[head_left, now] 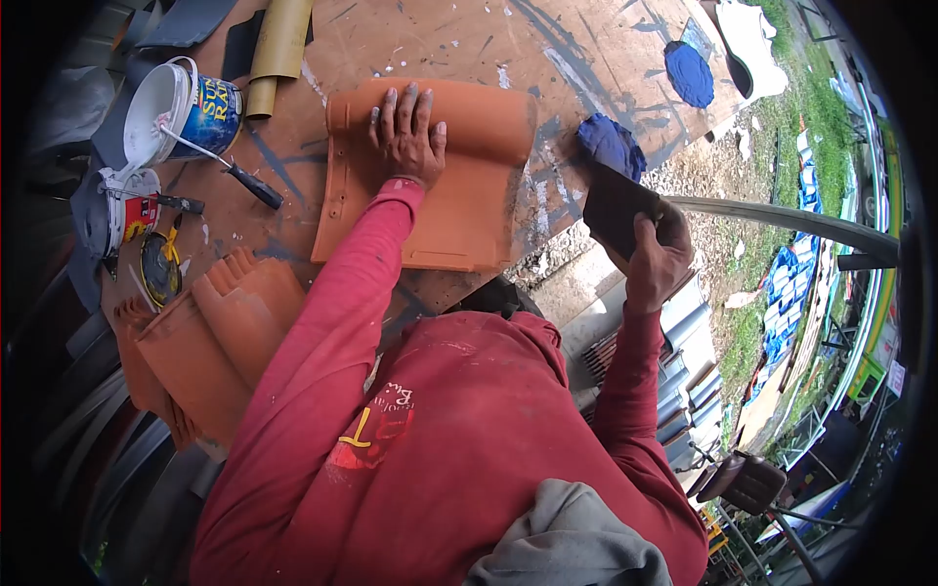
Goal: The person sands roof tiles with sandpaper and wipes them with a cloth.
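An orange clay roof tile [454,205] lies on the paint-marked wooden table. My left hand [408,142] rests flat on its raised, rounded part, with the fingers spread. Off the tile's right side, my right hand [657,262] grips a dark brown rectangular sheet that looks like sandpaper [619,213] between thumb and fingers. A crumpled blue cloth [612,144] sits just beyond the sheet, at the table's edge.
Upper left stand a paint bucket [217,115] with a brush [252,184] nearby and a smaller can [132,210]. More roof tiles [230,327] are stacked lower left. A tan roll [280,49] lies at the back. A metal pole [791,217] extends right.
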### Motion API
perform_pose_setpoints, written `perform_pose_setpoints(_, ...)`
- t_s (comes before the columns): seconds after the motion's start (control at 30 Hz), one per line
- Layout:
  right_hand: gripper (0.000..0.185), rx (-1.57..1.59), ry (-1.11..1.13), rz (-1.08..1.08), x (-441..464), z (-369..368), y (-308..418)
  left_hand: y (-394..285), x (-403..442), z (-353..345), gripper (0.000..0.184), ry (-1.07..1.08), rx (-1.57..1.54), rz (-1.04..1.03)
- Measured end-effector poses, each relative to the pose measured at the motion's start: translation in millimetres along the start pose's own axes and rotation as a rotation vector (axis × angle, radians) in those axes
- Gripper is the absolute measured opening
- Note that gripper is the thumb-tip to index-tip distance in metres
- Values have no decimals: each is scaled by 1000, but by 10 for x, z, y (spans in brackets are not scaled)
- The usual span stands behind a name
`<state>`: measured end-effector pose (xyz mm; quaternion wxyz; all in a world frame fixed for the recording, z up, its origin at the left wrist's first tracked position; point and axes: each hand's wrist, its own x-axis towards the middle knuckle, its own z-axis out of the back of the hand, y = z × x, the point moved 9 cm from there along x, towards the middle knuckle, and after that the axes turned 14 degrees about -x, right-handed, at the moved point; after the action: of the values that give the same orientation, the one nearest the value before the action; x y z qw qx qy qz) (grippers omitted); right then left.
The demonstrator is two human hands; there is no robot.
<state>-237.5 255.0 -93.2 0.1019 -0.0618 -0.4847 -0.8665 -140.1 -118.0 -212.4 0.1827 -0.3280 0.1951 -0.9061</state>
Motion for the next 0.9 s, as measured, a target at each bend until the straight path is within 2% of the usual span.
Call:
perform_pose_setpoints(0.03,33,-269,-34,219,-254,-93,245,-10,10,15,56,-10,6,-6)
perform_pose_setpoints(0.1,37,-555,76,446,-701,-518,701,-40,-19,22,55,-18,-7,0)
perform_pose_setpoints(0.17,37,-563,183,463,-1024,-977,703,-34,-8,41,55,-29,-3,-5)
perform_pose_setpoints(0.23,37,-537,300,341,-1199,-1375,445,-21,-28,27,55,-29,-15,1)
perform_pose_setpoints(0.33,37,-683,337,361,-1342,-1680,353,0,-5,40,56,-42,-23,-17)
perform_pose_setpoints(0.47,37,-798,346,373,-1494,-1746,201,-2,-47,37,55,-37,-41,-9)
perform_pose_setpoints(0.57,35,-771,329,327,-1332,-1831,103,13,-21,41,55,-30,-38,9)
perform_pose_setpoints(0.63,35,-871,274,367,-1075,-1961,71,14,-10,21,56,-16,-27,30)
perform_pose_setpoints(0.7,36,-879,338,345,-1095,-1958,53,21,-15,18,56,12,-17,21)
perform_pose_setpoints(0.77,36,-900,526,233,-1307,-1878,7,21,-76,10,56,-4,-32,21)
perform_pose_setpoints(0.8,36,-855,430,366,-1445,-1803,28,25,-36,14,55,-30,-43,14)
perform_pose_setpoints(0.9,36,-857,384,321,-1313,-1865,21,9,-44,24,55,-16,-6,11)
